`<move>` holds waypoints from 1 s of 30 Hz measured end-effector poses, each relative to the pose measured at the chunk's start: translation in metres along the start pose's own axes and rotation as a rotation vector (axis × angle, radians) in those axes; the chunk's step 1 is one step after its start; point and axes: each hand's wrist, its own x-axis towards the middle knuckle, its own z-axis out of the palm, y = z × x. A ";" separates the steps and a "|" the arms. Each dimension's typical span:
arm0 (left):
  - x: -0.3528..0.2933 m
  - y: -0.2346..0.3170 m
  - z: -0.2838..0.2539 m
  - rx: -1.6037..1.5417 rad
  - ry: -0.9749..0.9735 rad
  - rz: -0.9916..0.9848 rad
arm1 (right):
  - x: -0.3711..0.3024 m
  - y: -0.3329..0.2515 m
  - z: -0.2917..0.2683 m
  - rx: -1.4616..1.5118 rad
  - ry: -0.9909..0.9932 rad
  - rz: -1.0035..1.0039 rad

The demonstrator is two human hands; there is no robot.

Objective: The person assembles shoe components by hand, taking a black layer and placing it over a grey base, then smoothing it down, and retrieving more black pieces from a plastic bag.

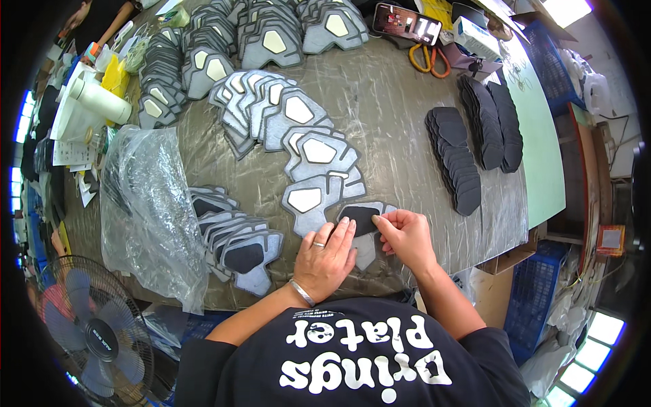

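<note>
In front of me lies a grey felt-like piece [367, 251] with a black patch [359, 218] on its upper part. My left hand [325, 261] is laid flat, fingers stretched, its fingertips on the patch's left side. Thumb and forefinger of my right hand [405, 237] pinch the patch's right edge. Just beyond my hands, a curved row of overlapping grey pieces [320, 150] shows white patches. To the left, an overlapping stack of grey pieces [252, 279] has a black patch on its front one. Several black patches [466, 183] lie fanned at the right.
More grey pieces [274, 41] stand in rows along the far side. Crumpled clear plastic [152, 224] covers the table's left part. A phone [407, 24], orange-handled scissors [429, 61] and more black patch stacks [483, 125] are far right. A fan [102, 339] stands lower left.
</note>
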 end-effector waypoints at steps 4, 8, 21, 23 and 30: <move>0.003 0.001 -0.001 0.056 -0.033 0.022 | 0.002 -0.001 -0.001 0.013 -0.033 0.006; 0.006 -0.002 0.001 0.089 -0.051 0.067 | 0.003 0.001 0.001 -0.005 -0.028 -0.026; 0.011 -0.003 0.006 0.130 -0.039 0.084 | 0.002 0.012 -0.003 -0.780 0.216 -1.070; 0.006 -0.001 0.007 0.100 -0.074 0.046 | -0.001 0.028 -0.006 -0.920 -0.055 -1.093; -0.010 -0.002 -0.013 0.130 -0.171 0.063 | -0.009 0.028 -0.021 -1.093 -0.296 -1.016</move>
